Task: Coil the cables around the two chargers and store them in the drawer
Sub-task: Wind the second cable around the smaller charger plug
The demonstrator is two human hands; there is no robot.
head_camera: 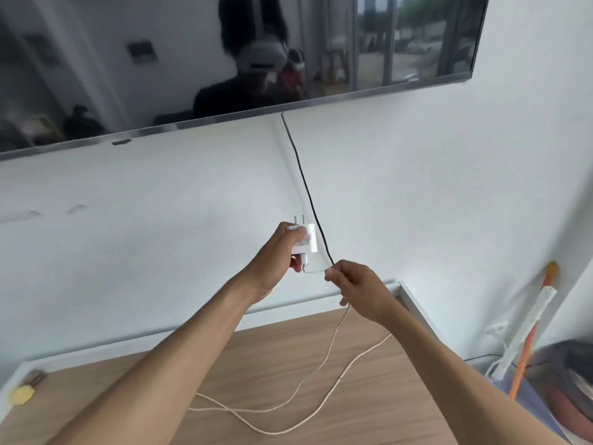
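Note:
My left hand [276, 258] grips a white charger [306, 240] held up in front of the wall, its two metal prongs pointing upward. A thin white cable [333, 342] leaves the charger's lower end. My right hand [359, 285] pinches this cable a short way from the plug. From there the cable hangs down and trails in loose loops over the wooden tabletop [256, 364]. A second charger and the drawer are not in view.
A wall-mounted TV [224, 59] fills the top, with a black cord [308, 191] running down the wall just behind the charger. A yellow object [21, 395] lies at the table's left edge. Right of the table stand a white power strip [526, 332], an orange pole [529, 335] and a dark bin [574, 380].

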